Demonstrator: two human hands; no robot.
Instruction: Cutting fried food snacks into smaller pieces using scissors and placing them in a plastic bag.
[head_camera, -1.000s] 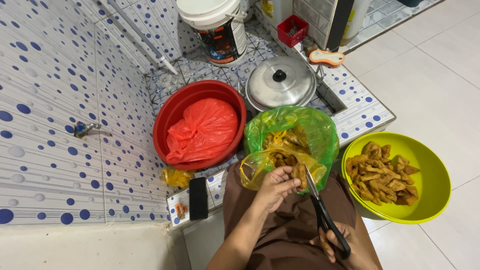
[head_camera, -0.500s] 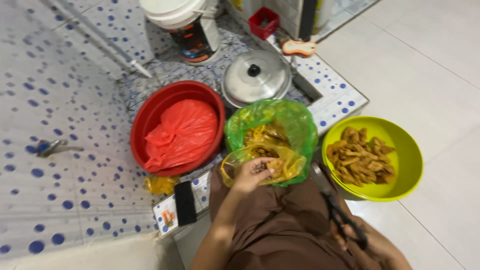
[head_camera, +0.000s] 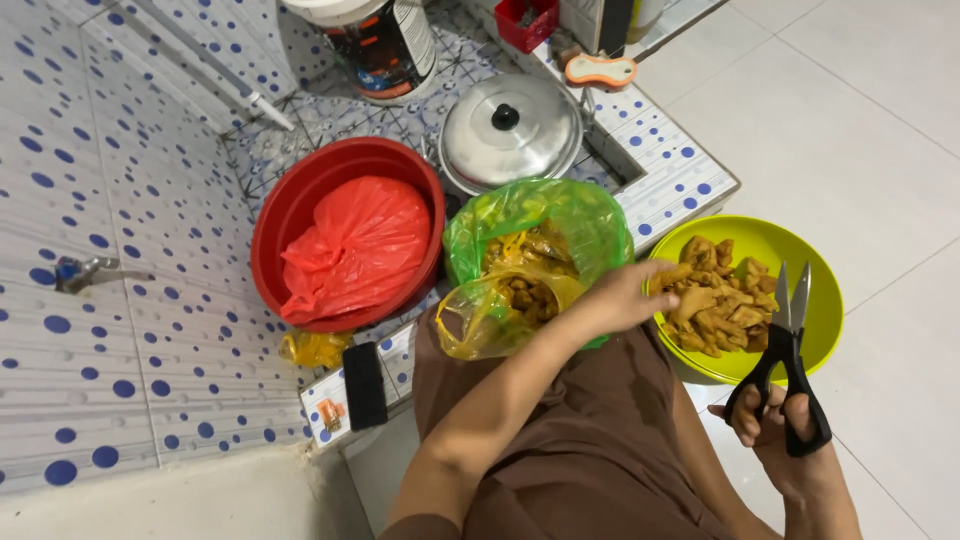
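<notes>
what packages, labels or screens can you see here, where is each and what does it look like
Bucket label: dark printed band round the white tub, top centre.
Phone: black slab, screen dark, on the tiled ledge left of the knee.
Small packet: orange and white, beside the phone.
Red bag: knotted plastic, in the red basin.

The left hand (head_camera: 625, 295) covers the near rim of the green bag (head_camera: 560, 215), and its fingertips are lost among the fried pieces (head_camera: 715, 300), so contact cannot be judged. The right hand (head_camera: 775, 430) hides the lower scissor handles (head_camera: 790, 385); its wrist runs off the bottom edge. Beyond the left hand, the bucket (head_camera: 375, 40) and red box (head_camera: 525, 20) are cut by the top edge. The red bag (head_camera: 355, 245) conceals its contents
</notes>
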